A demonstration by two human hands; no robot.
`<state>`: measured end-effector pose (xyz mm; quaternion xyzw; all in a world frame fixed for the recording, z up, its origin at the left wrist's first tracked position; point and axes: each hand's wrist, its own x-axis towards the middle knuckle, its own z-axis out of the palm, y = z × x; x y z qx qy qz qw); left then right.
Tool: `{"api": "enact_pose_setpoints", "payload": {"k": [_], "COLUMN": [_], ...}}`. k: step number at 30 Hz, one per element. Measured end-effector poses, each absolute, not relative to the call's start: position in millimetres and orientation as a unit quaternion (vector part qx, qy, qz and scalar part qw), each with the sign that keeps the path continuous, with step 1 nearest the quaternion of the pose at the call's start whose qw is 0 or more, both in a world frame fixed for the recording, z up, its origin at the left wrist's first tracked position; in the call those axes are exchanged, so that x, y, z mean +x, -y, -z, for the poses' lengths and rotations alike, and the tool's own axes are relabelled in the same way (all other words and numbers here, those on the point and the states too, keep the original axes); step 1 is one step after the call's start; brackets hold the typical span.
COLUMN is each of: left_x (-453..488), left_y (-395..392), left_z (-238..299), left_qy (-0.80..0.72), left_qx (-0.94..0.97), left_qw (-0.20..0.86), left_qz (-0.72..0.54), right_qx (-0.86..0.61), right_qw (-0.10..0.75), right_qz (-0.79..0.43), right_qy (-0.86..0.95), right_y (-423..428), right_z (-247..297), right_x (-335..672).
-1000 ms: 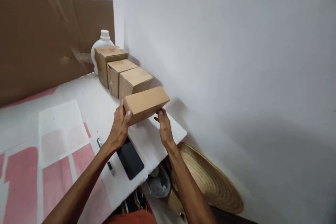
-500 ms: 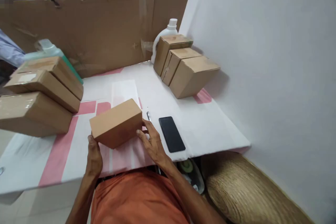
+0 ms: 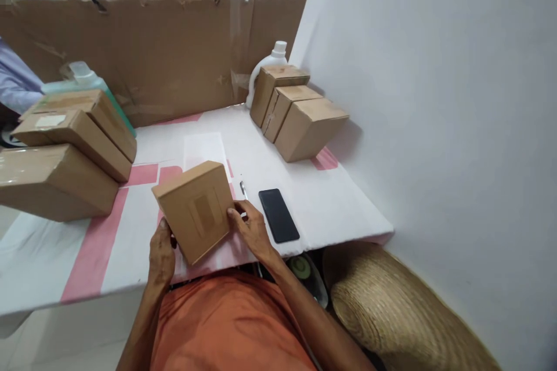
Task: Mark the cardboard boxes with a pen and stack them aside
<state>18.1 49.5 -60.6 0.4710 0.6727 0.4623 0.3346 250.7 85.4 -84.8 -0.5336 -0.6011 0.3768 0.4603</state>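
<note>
A small brown cardboard box [image 3: 198, 214] is held tilted between my two hands, over the near part of the table. Its broad face, with a darker rectangular patch on it, is turned towards me. My left hand [image 3: 162, 252] grips the box's lower left edge, some of its fingers hidden behind it. On the opposite side my right hand [image 3: 252, 231] pinches the right edge between thumb and fingers. A pen [image 3: 243, 189] lies just beyond my right hand. To the right of that hand a black smartphone [image 3: 279, 215] rests flat on the table.
Several cardboard boxes stand at left [image 3: 61, 179] and right [image 3: 311, 127], near a green-tinted jug [image 3: 85, 78] and a white bottle [image 3: 270, 61]. A cardboard panel [image 3: 165, 58] spans the back of the cloth-covered table [image 3: 348, 208]. A woven basket [image 3: 383, 307] sits below right.
Both hands have tipped the box so its broad patched face now shows, where mostly its top and a narrower side were visible before. The whole view has shifted slightly.
</note>
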Motion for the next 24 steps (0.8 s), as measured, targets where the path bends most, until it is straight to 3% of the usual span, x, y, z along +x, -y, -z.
{"api": "enact_pose_setpoints", "payload": {"k": [8,15,24], "left_x": [15.4,45.5,67.2], "left_y": [-44.4,-39.9,-43.7], "left_z": [47.3,12.6,36.5], "left_qy": [-0.680,-0.630,-0.576], "left_qx": [0.470,0.529,0.550], "left_qw": [0.339,0.315,0.407], "left_qz": [-0.449,-0.473,-0.448], "right_qx": [-0.535,-0.478,-0.566], "right_qw": [0.462,0.412,0.532], "right_qz": [-0.376,-0.383,-0.444], "right_qy": [0.598,0.675,0.446], "right_y": [-80.9,-63.9,-65.6], "right_z": [82.0,29.4,53.9], "right_x": [236.9,227.6,251.6]}}
